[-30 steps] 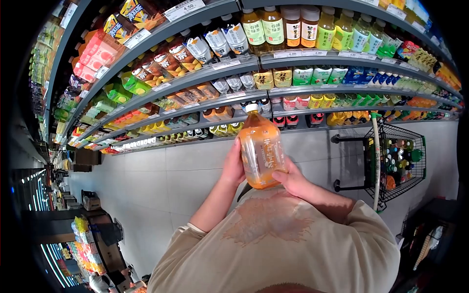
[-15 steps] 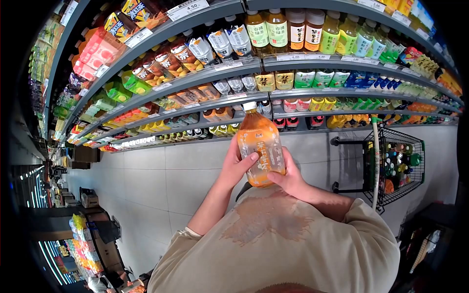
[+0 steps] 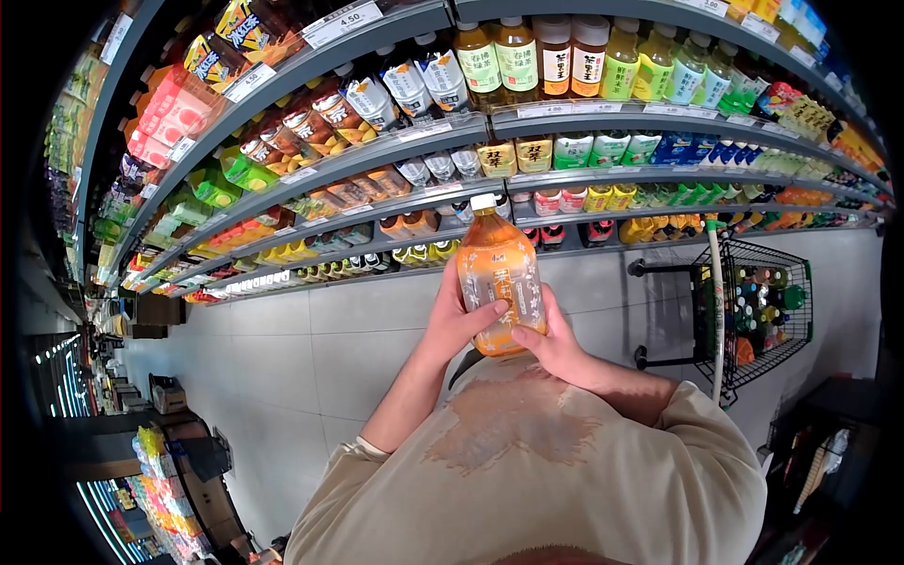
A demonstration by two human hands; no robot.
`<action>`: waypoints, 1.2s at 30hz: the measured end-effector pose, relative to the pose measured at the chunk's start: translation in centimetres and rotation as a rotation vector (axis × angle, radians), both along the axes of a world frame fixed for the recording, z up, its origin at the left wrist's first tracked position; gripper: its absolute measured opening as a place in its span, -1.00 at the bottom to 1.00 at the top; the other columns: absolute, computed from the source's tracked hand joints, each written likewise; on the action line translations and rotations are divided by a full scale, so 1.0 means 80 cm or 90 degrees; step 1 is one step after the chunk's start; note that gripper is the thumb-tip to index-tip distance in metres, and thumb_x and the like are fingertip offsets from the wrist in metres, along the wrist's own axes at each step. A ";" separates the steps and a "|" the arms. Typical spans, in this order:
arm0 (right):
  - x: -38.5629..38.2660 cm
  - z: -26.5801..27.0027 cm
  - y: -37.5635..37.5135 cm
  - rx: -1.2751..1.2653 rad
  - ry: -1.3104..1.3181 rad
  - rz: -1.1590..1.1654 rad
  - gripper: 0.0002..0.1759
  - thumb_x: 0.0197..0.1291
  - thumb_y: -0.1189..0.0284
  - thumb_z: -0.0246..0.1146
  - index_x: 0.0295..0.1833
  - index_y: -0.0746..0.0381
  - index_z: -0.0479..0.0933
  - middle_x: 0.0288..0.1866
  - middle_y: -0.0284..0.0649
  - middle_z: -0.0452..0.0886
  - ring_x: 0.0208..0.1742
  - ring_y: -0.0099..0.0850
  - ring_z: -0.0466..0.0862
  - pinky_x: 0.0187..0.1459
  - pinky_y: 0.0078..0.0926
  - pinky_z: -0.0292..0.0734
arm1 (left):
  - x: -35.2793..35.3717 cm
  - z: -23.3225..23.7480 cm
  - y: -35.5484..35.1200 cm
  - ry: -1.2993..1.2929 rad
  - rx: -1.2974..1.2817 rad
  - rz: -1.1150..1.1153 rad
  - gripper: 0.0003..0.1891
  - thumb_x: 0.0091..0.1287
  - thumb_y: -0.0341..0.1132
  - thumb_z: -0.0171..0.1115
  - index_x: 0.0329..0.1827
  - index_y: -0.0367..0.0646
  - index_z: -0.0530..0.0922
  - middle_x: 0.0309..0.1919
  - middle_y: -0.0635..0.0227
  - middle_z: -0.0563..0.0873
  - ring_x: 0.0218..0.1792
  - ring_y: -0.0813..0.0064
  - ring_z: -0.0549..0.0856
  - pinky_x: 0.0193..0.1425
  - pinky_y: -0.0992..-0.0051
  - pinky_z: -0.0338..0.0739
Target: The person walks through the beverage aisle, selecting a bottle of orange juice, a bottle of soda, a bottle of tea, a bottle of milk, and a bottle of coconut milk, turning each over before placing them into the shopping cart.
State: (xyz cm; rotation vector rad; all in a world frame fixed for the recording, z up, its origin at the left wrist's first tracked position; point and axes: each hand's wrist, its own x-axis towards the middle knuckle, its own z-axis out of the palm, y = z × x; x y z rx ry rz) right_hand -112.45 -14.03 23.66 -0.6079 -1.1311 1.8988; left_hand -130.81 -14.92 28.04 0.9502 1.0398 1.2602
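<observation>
A large bottle [image 3: 499, 273] of orange-brown drink, with a white cap and a printed label, is held upright in front of my chest. My left hand [image 3: 460, 315] wraps its left side, the thumb lying across the label. On the lower right side, my right hand [image 3: 551, 337] grips it with the thumb on the front. The label faces up toward the camera. Both hands' fingers behind the bottle are hidden.
Curved-looking shelves [image 3: 405, 137] full of bottled drinks span the top. A wire shopping cart [image 3: 753, 311] holding several bottles stands at the right on the tiled floor [image 3: 363, 367]. Stacked colourful goods [image 3: 165, 490] and a cardboard box [image 3: 168, 394] are at the lower left.
The shelves and cart have shifted slightly left in view. Held between both hands, the bottle has turned a little, and its label print shows more clearly.
</observation>
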 end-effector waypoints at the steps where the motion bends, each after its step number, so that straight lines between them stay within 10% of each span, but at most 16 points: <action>1: 0.000 -0.001 0.000 -0.009 0.002 0.000 -0.28 0.31 0.40 0.36 0.44 0.29 0.12 0.27 -0.23 0.39 0.32 -0.50 0.39 0.34 -0.42 0.34 | 0.000 -0.001 0.001 0.008 0.001 -0.001 -0.13 0.21 -0.49 0.42 0.54 -0.17 0.10 0.29 0.29 0.49 0.30 0.47 0.49 0.38 0.36 0.41; 36: 0.009 0.001 0.000 0.021 -0.032 -0.053 -0.28 0.39 0.40 0.27 0.50 0.30 0.04 0.32 -0.20 0.37 0.35 -0.48 0.37 0.38 -0.39 0.29 | 0.005 -0.016 0.000 0.065 0.066 -0.085 0.19 0.02 -0.60 0.25 0.67 -0.11 -0.34 0.54 0.20 0.15 0.54 0.35 0.20 0.54 0.36 0.17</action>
